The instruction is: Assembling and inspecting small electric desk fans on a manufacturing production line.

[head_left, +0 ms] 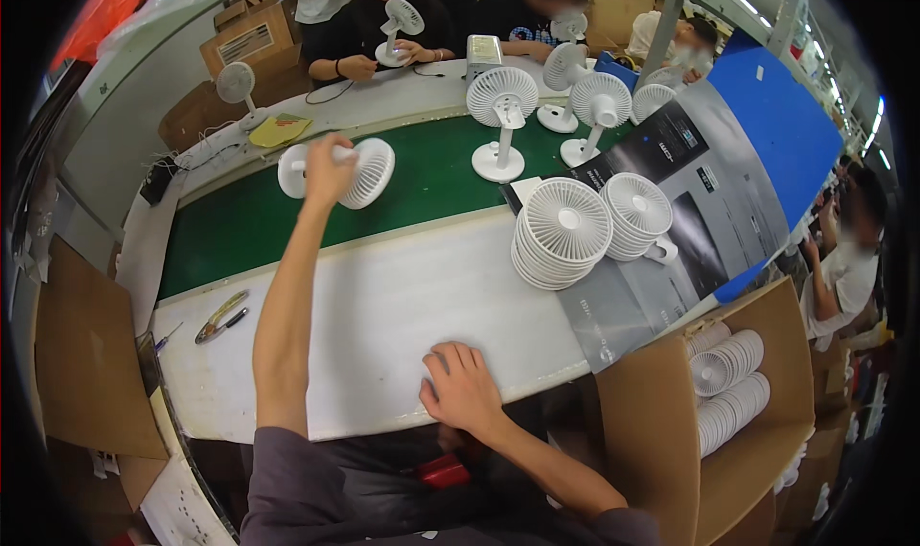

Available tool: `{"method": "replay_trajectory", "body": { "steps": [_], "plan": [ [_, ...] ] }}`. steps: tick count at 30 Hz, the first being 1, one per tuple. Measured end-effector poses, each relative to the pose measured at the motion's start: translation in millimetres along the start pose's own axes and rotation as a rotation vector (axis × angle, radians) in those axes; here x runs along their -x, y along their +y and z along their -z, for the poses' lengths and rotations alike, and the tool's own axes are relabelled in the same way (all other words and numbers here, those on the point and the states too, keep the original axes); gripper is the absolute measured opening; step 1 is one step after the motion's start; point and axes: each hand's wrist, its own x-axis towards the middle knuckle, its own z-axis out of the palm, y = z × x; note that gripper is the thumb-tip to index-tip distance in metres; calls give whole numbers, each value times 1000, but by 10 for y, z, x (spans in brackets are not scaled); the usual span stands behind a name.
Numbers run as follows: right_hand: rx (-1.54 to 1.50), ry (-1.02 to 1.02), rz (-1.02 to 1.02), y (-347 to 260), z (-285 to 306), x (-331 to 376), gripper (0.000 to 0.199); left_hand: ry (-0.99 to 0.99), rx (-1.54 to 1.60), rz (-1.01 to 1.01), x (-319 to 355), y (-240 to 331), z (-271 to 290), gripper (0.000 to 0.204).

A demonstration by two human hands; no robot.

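My left hand (330,170) reaches far over the green belt, its fingers wrapped round the neck of a small white desk fan (372,174). This fan is tipped on its side, with its round base to the left and its grille to the right. Near the front edge of the white table my right hand (460,385) rests on the surface, fingers stretched out and holding nothing. To its right stand two stacks of white round fan grilles (567,222), one with a small handle-like part beside it.
Several upright white fans (502,105) stand on the green belt (422,177). Pliers (222,318) and a thin screwdriver (169,336) lie at the left. An open carton (652,421) of grilles stands at the right. Across the belt, people sit, one holding a fan (399,29).
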Motion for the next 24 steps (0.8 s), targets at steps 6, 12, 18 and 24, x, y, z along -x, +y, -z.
{"method": "replay_trajectory", "body": {
  "steps": [6,12,18,24],
  "plan": [
    [28,14,14,33,4,15,29,-22,618,142,567,339,1080,19],
    [26,0,13,7,-58,26,30,-61,1078,389,1210,-67,1135,16],
    [19,11,23,-40,-65,24,32,-173,996,454,1197,-250,1146,16],
    [18,19,30,-50,-49,28,32,35,1310,1002,1123,155,1134,15]
  ]
}}
